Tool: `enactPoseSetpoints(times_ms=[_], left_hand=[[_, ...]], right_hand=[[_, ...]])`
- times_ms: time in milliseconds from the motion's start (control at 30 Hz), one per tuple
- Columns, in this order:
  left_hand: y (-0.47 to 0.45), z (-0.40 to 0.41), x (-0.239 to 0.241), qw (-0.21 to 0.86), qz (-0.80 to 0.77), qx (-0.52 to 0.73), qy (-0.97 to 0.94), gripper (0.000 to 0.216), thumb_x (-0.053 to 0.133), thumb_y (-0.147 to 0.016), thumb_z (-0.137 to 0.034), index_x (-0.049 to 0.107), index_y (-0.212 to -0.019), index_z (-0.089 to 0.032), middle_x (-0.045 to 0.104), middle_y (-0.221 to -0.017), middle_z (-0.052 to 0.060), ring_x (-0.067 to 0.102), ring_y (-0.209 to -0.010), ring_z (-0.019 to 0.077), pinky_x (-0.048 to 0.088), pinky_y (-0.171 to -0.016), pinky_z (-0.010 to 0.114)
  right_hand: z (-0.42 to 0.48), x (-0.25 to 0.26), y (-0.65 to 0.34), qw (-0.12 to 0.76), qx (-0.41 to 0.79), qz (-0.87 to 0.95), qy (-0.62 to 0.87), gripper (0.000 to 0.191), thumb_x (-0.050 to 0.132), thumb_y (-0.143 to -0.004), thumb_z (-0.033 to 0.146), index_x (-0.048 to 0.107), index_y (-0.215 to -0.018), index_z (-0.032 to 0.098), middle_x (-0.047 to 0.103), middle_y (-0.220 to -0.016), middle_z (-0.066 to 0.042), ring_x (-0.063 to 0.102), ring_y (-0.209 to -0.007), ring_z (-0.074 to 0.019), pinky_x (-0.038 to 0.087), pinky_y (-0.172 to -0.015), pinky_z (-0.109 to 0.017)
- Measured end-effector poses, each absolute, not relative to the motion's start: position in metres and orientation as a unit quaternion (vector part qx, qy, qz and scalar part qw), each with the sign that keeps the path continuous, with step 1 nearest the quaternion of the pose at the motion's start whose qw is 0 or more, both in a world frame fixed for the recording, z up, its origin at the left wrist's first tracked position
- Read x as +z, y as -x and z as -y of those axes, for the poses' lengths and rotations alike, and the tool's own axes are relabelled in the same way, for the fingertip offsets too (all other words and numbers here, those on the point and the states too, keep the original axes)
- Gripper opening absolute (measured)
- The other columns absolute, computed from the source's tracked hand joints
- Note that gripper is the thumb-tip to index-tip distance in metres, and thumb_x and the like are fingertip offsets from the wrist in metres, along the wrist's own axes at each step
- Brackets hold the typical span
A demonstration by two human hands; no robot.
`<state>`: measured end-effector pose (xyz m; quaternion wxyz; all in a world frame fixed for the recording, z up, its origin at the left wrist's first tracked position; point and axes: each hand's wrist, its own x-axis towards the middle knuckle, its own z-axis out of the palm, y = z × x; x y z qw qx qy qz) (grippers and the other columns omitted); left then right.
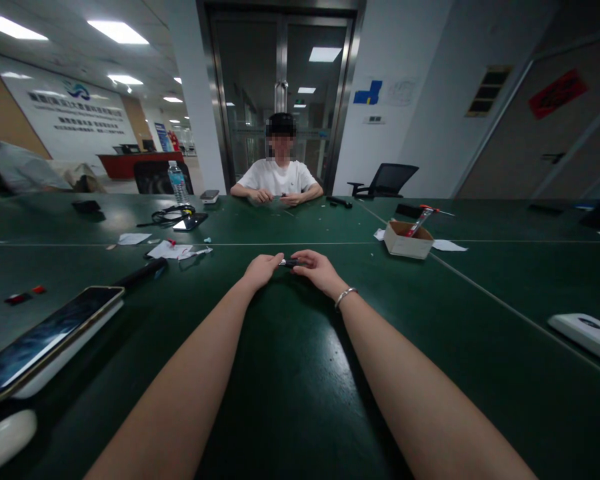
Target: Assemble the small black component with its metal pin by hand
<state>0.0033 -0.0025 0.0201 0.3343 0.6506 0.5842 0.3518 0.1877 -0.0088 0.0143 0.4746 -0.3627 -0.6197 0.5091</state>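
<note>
Both my arms reach out over the dark green table (290, 373). Between my hands is a small dark object with a shiny silver end (289, 263); its exact kind is too small to make out. My left hand (263, 271) pinches the silver end with thumb and fingers. From the other side, my right hand (319, 271) grips the dark part, its fingers curled round it. A silver bracelet (345, 297) circles my right wrist. Parts of the small object are hidden by my fingertips.
At left lie a phone (55, 337) on a white block, papers (171, 251), a cable (173, 215) and a water bottle (177, 183). Right of my hands stands a small cardboard box (409, 240) holding tools. Across the table sits a person (279, 175) in a white shirt.
</note>
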Motion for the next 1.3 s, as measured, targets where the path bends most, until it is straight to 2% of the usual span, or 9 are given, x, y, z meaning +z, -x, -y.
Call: enactPoseSetpoints(times_ms=[233, 367, 500, 633, 767, 900, 1033, 1167, 1300], left_hand=[[0.001, -0.002, 0.008, 0.35, -0.536, 0.371, -0.673, 0.049, 0.046, -0.08, -0.062, 0.055, -0.061, -0.018, 0.054, -0.054, 0.0, 0.047, -0.051, 0.0132, 0.033, -0.053, 0.027], [0.002, -0.001, 0.002, 0.353, -0.498, 0.407, -0.679, 0.035, 0.059, -0.076, -0.052, 0.06, -0.074, -0.017, 0.062, -0.068, 0.001, 0.056, -0.064, 0.0136, 0.041, -0.063, 0.026], [-0.001, 0.006, 0.006, 0.368, -0.461, 0.449, -0.671, 0.032, 0.067, -0.071, -0.044, 0.061, -0.087, -0.017, 0.061, -0.069, -0.001, 0.055, -0.063, 0.0121, 0.043, -0.064, 0.026], [-0.003, 0.011, 0.013, 0.387, -0.466, 0.447, -0.658, 0.031, 0.05, -0.085, -0.044, 0.062, -0.088, -0.016, 0.06, -0.068, 0.001, 0.052, -0.058, 0.0114, 0.042, -0.059, 0.026], [-0.004, 0.011, 0.013, 0.369, -0.466, 0.477, -0.647, 0.026, 0.064, -0.075, -0.032, 0.062, -0.096, -0.017, 0.062, -0.075, 0.0, 0.056, -0.068, 0.0119, 0.044, -0.067, 0.026], [-0.003, 0.007, 0.007, 0.387, -0.479, 0.461, -0.639, 0.031, 0.051, -0.084, -0.039, 0.062, -0.102, -0.016, 0.061, -0.067, 0.001, 0.055, -0.062, 0.0129, 0.043, -0.064, 0.027], [-0.003, 0.004, 0.004, 0.362, -0.473, 0.459, -0.659, 0.03, 0.059, -0.079, -0.033, 0.063, -0.104, -0.018, 0.063, -0.078, 0.001, 0.057, -0.071, 0.0127, 0.044, -0.068, 0.026], [-0.003, 0.005, 0.004, 0.38, -0.472, 0.434, -0.667, 0.032, 0.046, -0.087, -0.039, 0.063, -0.104, -0.017, 0.063, -0.074, 0.002, 0.058, -0.069, 0.0141, 0.044, -0.065, 0.027], [-0.004, 0.009, 0.007, 0.345, -0.479, 0.442, -0.675, 0.029, 0.058, -0.079, -0.031, 0.064, -0.104, -0.018, 0.064, -0.083, 0.003, 0.058, -0.074, 0.0139, 0.045, -0.07, 0.027]], right_hand=[[0.01, 0.014, -0.188, 0.474, 0.531, 0.608, 0.353, 0.029, 0.073, -0.066, 0.013, 0.064, -0.093, 0.019, 0.069, -0.08, 0.0, 0.067, -0.068, -0.0123, 0.055, -0.078, -0.031], [0.01, 0.014, -0.188, 0.481, 0.525, 0.601, 0.363, 0.023, 0.072, -0.072, 0.018, 0.066, -0.094, 0.017, 0.068, -0.074, -0.001, 0.067, -0.065, -0.0132, 0.055, -0.074, -0.031], [0.009, 0.014, -0.186, 0.486, 0.512, 0.597, 0.38, 0.018, 0.069, -0.075, 0.017, 0.067, -0.093, 0.017, 0.067, -0.071, -0.001, 0.065, -0.062, -0.0128, 0.055, -0.071, -0.03], [0.006, 0.013, -0.185, 0.485, 0.515, 0.596, 0.38, 0.018, 0.07, -0.075, 0.018, 0.067, -0.093, 0.016, 0.067, -0.072, -0.001, 0.065, -0.06, -0.0112, 0.054, -0.066, -0.026], [0.005, 0.011, -0.185, 0.488, 0.518, 0.594, 0.376, 0.019, 0.072, -0.073, 0.02, 0.067, -0.092, 0.016, 0.067, -0.07, 0.0, 0.064, -0.058, -0.0106, 0.053, -0.064, -0.025], [0.006, 0.012, -0.185, 0.485, 0.518, 0.598, 0.371, 0.018, 0.071, -0.074, 0.018, 0.067, -0.092, 0.016, 0.066, -0.069, 0.0, 0.064, -0.059, -0.0108, 0.053, -0.064, -0.025], [0.006, 0.012, -0.185, 0.484, 0.516, 0.602, 0.371, 0.018, 0.07, -0.075, 0.018, 0.066, -0.093, 0.016, 0.066, -0.069, 0.0, 0.064, -0.059, -0.0106, 0.052, -0.063, -0.024], [0.006, 0.011, -0.185, 0.481, 0.512, 0.61, 0.365, 0.019, 0.07, -0.075, 0.019, 0.066, -0.093, 0.016, 0.066, -0.069, 0.0, 0.064, -0.06, -0.0107, 0.051, -0.064, -0.025], [0.007, 0.012, -0.185, 0.479, 0.512, 0.611, 0.367, 0.019, 0.069, -0.075, 0.018, 0.066, -0.094, 0.016, 0.066, -0.07, 0.001, 0.064, -0.061, -0.0105, 0.051, -0.064, -0.025]])
